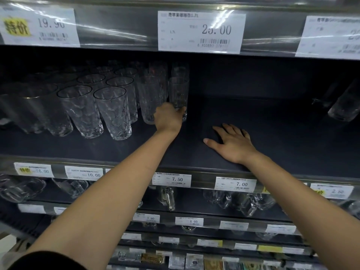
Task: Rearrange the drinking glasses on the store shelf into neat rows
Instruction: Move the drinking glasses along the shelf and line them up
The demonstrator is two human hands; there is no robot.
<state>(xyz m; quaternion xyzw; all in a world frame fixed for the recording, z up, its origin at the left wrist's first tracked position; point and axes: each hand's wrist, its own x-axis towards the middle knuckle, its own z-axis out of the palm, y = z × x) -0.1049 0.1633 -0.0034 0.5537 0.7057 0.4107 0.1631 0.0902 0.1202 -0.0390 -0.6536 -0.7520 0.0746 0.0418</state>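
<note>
Clear drinking glasses stand in rows on the left half of a dark shelf [253, 114]. Two textured tumblers [114, 112] [80, 110] are at the front, with more behind them. My left hand [168, 118] reaches in and grips the base of a tall straight glass [178, 92] at the right end of the group, next to another tall glass [150, 98]. My right hand [231, 142] lies flat, palm down and fingers spread, on the bare shelf to the right, holding nothing.
A glass item [344, 106] stands at the shelf's far right. The shelf above carries price tags [200, 32] on its low front rail. Lower shelves hold glass mugs [243, 201] and more price labels [235, 184].
</note>
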